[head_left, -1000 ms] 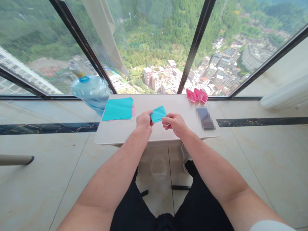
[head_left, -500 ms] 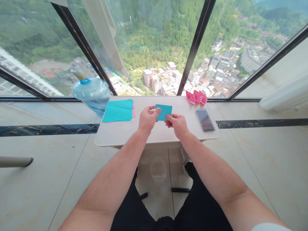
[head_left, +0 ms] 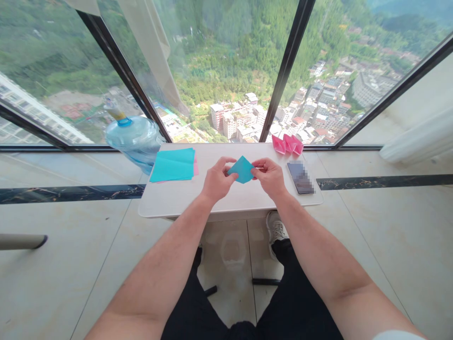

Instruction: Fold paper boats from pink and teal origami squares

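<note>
The left hand (head_left: 217, 178) and the right hand (head_left: 271, 175) are nearly closed, thumbs pinched against fingers, and between them they have hold of one folded blue paper (head_left: 242, 170). The left hand grips it at its left corner and the right hand at its right corner, while the top corner points away from both, giving it a diamond-like outline. The piece is over the middle of the worktop (head_left: 184, 198); whether its underside touches the surface cannot be told. To the left of the left hand, well apart from it, lies a stack of blue sheets (head_left: 173, 165) with the edge of a pink sheet (head_left: 196, 169) showing from beneath on the side nearer that hand. Beyond the right hand and off to its right, a row of pink folded pieces (head_left: 288, 144) stands close together at the far edge. Just to the right of the right hand lies a dark phone (head_left: 300, 177), its screen partly pixelated. Farther left and beyond the left hand, a large clear blue water bottle (head_left: 133, 137) stands behind the worktop's corner. Ahead of both hands is a window (head_left: 219, 61), and below the right wrist a pale shoe (head_left: 276, 229) rests on the tiled floor (head_left: 88, 226).
</note>
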`<control>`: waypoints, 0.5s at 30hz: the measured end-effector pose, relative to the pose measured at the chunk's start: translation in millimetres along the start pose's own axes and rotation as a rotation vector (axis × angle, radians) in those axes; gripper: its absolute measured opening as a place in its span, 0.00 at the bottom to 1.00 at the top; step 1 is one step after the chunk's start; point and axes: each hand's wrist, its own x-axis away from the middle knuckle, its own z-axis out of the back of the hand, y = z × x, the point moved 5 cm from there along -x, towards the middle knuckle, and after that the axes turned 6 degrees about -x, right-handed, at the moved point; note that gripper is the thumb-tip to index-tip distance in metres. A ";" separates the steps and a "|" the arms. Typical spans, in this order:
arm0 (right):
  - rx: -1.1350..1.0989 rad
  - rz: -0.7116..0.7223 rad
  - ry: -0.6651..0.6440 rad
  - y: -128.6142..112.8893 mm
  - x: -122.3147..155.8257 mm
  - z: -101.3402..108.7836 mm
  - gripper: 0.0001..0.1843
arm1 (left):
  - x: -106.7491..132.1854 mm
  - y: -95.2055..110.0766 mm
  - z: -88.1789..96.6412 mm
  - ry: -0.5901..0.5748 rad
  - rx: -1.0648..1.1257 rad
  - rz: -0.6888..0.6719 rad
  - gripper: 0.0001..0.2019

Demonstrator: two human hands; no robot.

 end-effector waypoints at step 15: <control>0.023 -0.127 -0.303 -4.5 5.9 -4.1 0.20 | -0.9 -0.8 -0.5 -0.086 0.050 0.072 0.10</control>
